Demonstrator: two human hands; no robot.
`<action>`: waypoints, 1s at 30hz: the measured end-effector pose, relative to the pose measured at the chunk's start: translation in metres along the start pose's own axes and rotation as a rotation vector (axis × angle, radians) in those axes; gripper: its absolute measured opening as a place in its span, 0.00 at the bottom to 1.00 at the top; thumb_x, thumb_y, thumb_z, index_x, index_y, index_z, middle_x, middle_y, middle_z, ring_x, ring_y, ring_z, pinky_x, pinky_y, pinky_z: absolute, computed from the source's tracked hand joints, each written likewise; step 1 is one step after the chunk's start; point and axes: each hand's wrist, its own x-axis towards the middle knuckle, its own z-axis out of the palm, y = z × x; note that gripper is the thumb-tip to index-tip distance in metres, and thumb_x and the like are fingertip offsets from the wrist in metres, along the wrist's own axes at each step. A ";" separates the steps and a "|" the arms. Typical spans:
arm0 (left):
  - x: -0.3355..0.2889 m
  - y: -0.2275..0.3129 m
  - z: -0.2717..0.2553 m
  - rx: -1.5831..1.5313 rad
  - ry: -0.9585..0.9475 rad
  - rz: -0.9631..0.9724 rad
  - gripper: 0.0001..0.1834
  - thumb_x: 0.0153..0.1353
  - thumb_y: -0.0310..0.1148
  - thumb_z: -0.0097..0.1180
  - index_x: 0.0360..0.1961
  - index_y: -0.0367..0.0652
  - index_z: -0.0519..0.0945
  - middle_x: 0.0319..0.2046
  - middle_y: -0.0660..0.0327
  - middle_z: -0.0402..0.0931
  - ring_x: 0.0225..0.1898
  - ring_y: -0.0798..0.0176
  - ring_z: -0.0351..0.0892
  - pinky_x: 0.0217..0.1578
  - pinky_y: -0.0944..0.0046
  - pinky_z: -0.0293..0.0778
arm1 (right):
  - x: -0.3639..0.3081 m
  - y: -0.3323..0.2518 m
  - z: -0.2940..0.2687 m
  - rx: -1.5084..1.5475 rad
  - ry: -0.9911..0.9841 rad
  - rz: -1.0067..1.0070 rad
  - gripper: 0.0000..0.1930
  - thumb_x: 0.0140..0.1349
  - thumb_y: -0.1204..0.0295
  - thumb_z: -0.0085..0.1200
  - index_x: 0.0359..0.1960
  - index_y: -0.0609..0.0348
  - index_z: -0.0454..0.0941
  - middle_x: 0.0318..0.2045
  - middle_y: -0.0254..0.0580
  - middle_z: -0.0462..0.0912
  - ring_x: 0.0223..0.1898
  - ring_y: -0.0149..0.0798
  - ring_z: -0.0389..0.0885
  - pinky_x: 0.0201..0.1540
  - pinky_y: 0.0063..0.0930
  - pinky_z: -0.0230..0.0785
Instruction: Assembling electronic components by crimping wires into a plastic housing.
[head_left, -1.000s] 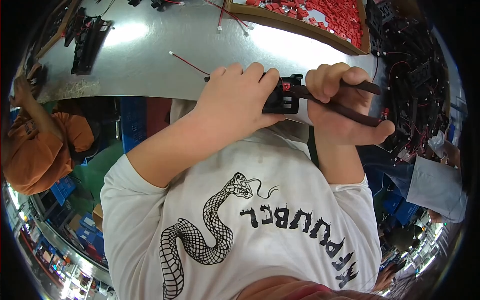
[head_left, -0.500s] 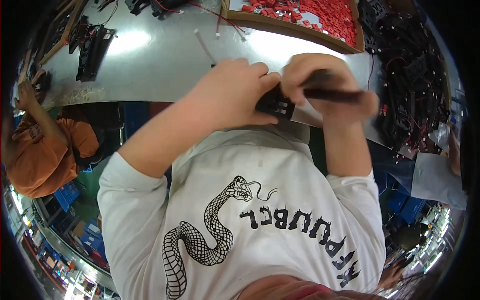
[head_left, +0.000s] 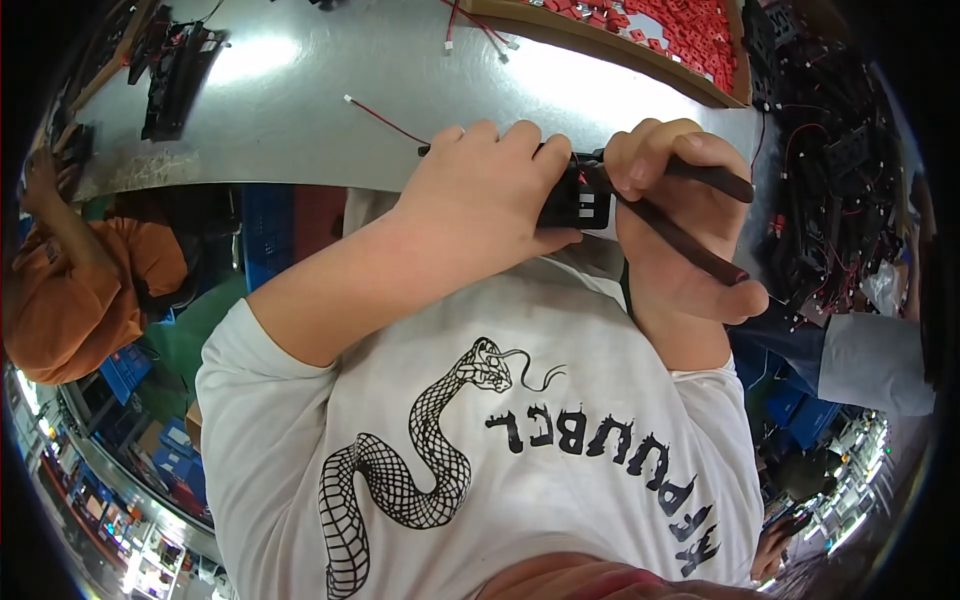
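In the head view, we saw the metal table (head_left: 300, 130) bordered on several sides. A cardboard tray (head_left: 600, 40) of small red pieces (head_left: 695, 40) stood beyond the hands, and a heap of black parts with thin wires (head_left: 835, 180) crowded the right side, near the right hand (head_left: 682, 200). A black assembly (head_left: 175, 90) lay at the upper left, well apart from the work. Past the left end of the table we noticed a co-worker's orange garment (head_left: 70, 290).

The black plastic part (head_left: 572, 214) was at the table's near edge, in front of the white shirt (head_left: 500, 420). Our left hand (head_left: 485, 190) was closed over it, hiding most of it. A thin lead (head_left: 385, 119) with a white plug ran out past that hand onto the table. Our right hand was half curled round the spread handles of the dark pliers (head_left: 690, 245), whose tips met the black part's exposed end; we could not tell how far their jaws stood apart.

We counted one tray, one pair of pliers, one part in hand and one assembly at the upper left; the red pieces and the heaped parts were too many to count.
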 end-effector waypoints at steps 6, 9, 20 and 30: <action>0.000 0.000 0.001 0.021 -0.010 0.002 0.29 0.52 0.52 0.71 0.48 0.44 0.78 0.38 0.59 0.78 0.39 0.52 0.81 0.41 0.52 0.75 | 0.002 -0.005 0.006 -0.161 0.014 0.053 0.54 0.50 0.16 0.43 0.59 0.55 0.69 0.37 0.42 0.70 0.33 0.36 0.63 0.38 0.33 0.57; 0.000 0.001 0.001 0.019 -0.011 -0.003 0.29 0.52 0.52 0.72 0.48 0.44 0.78 0.38 0.59 0.78 0.39 0.52 0.81 0.41 0.52 0.74 | 0.001 -0.006 0.007 -0.171 0.021 0.064 0.53 0.50 0.16 0.43 0.59 0.54 0.69 0.36 0.42 0.69 0.33 0.36 0.63 0.38 0.33 0.57; 0.005 0.009 0.001 0.019 -0.050 -0.006 0.29 0.52 0.53 0.71 0.47 0.44 0.78 0.37 0.59 0.78 0.40 0.51 0.81 0.43 0.51 0.74 | 0.004 -0.014 0.000 -0.105 -0.037 0.072 0.51 0.49 0.17 0.48 0.50 0.58 0.70 0.32 0.38 0.67 0.30 0.34 0.61 0.35 0.32 0.55; 0.005 0.016 0.001 0.042 -0.035 -0.006 0.30 0.52 0.53 0.71 0.49 0.44 0.78 0.38 0.59 0.78 0.40 0.52 0.81 0.43 0.52 0.74 | 0.002 -0.018 -0.006 -0.091 -0.043 0.079 0.52 0.50 0.17 0.46 0.54 0.57 0.68 0.35 0.40 0.66 0.32 0.34 0.62 0.37 0.32 0.57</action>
